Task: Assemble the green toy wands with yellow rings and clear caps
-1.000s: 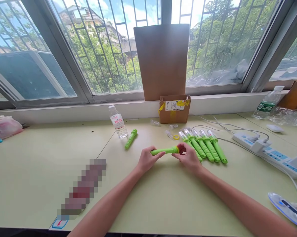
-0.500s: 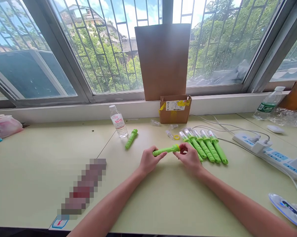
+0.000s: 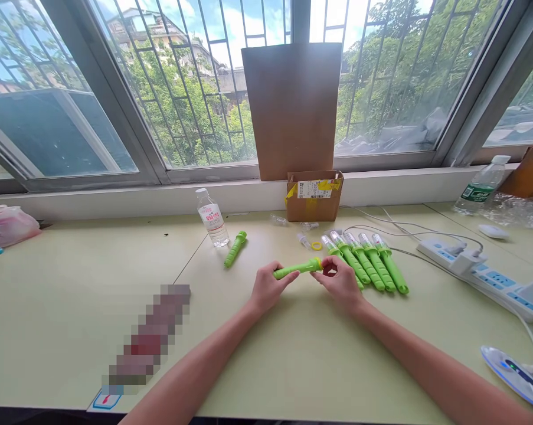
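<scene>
A green tube (image 3: 307,267) is held above the middle of a pale green bench (image 3: 266,366), lying nearly level between a person's two bare hands. The left hand (image 3: 267,287) grips its plain end between thumb and fingers. The right hand (image 3: 339,283) is curled, with its fingertips at the tube's yellow end; whether they pinch the tube or some small part cannot be told.

Just beyond the right hand, five capped green sticks (image 3: 372,267) lie side by side, each with a clear tip; these look finished. The held tube shows no clear tip, so it seems partway along. Another green stick (image 3: 235,249), also without a clear tip, lies to the left and looks left to do. Loose clear caps (image 3: 303,241) and a yellow ring (image 3: 316,246) lie behind the hands.

Farther back stands a cardboard box (image 3: 313,208) with yellow tape and a white printed label, too small to read. The water bottle (image 3: 212,218) at left carries reddish characters, not surely legible; the bottle at far right (image 3: 481,186) has a green label with unreadable white lettering.
</scene>
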The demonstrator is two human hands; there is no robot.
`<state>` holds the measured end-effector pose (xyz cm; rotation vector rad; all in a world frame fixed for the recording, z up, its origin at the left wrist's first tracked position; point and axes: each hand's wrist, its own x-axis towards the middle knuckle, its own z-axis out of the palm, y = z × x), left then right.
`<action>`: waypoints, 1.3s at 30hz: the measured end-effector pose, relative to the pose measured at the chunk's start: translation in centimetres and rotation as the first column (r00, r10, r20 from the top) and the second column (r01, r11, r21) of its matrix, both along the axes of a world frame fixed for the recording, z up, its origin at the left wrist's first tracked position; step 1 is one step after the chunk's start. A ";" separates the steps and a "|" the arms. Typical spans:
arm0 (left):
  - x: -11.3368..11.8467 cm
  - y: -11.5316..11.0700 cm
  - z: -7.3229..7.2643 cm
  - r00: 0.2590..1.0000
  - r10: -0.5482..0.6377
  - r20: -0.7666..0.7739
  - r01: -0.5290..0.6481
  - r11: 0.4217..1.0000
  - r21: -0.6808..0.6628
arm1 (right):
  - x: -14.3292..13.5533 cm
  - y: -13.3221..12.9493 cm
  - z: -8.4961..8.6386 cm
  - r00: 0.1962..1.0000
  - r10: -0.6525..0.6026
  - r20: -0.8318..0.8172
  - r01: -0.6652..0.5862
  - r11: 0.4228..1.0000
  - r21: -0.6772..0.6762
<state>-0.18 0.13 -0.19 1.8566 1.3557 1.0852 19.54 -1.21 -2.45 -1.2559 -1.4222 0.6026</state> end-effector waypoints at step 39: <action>0.1 -0.2 0.5 0.990 -0.097 0.103 0.101 0.994 -0.035 | 0.0 -0.3 0.4 0.997 -0.083 0.002 0.082 0.992 0.094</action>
